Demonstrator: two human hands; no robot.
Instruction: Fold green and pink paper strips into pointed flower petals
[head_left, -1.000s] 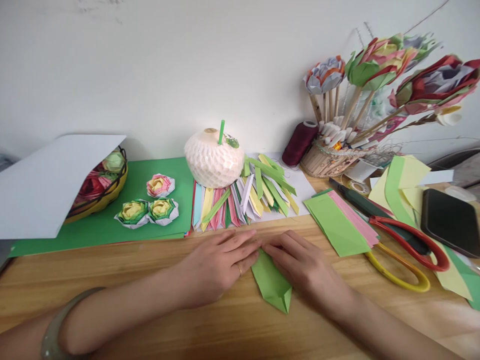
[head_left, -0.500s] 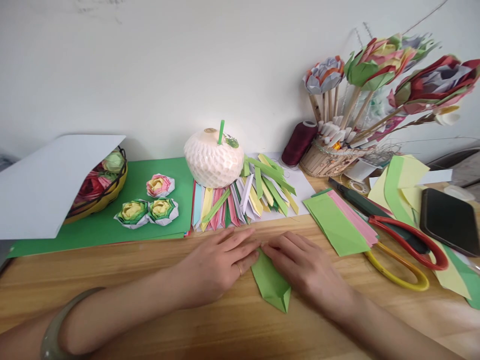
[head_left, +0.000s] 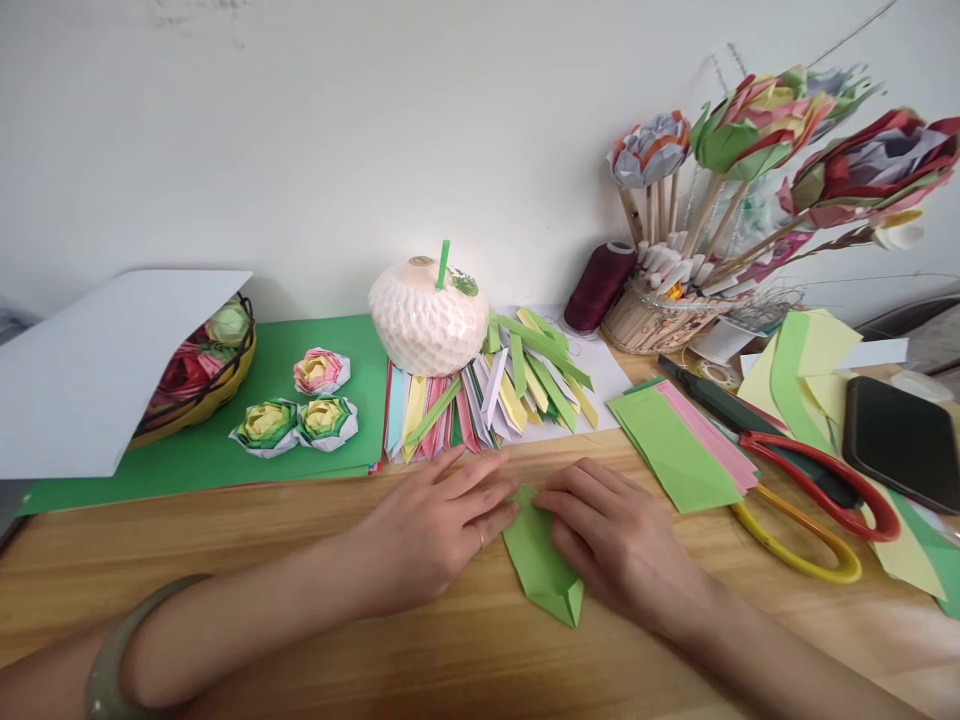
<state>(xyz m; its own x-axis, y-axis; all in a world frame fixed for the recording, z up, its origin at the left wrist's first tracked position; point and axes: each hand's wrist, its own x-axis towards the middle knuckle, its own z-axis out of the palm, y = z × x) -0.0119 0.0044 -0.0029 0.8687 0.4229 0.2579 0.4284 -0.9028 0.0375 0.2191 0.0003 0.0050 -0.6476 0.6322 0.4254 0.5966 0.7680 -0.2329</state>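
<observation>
So the left hand (head_left: 442, 530) had its fingers (head_left: 489, 492) loosely spread, palm down, with the tips right at the 10 o'clock edge of a folded piece of green paper (head_left: 541, 570). There was a ring (head_left: 480, 537) on that one. The right hand (head_left: 619, 540) was over the paper's 2 o'clock side, fingers bent and bunched close together on it. Its thumb was mostly hidden, so I couldn't tell whether it was actually pinching anything.

The paper lay on the wooden surface (head_left: 420, 665) between the hands, small folded corner down around 5. Going by the paper, with 12 toward the wall: a fan of folded strips (head_left: 517, 375) sat between 11 and 12, with a bumpy white pot (head_left: 427, 325) touching them at 11, green straw (head_left: 443, 265) poking out. Three paper flowers (head_left: 322, 418) were on a green sheet (head_left: 360, 345) at 10, and past those a yellow basket (head_left: 187, 415) was partly covered by a white sheet (head_left: 97, 380).

Other side: a purple thread spool (head_left: 600, 288) just past 12, a woody pot (head_left: 652, 325) of stick flowers (head_left: 761, 125) about 1, green and pink slips (head_left: 679, 455) between 1 and 2, then scissors (head_left: 757, 441) and a black phone (head_left: 904, 440) past 2.
</observation>
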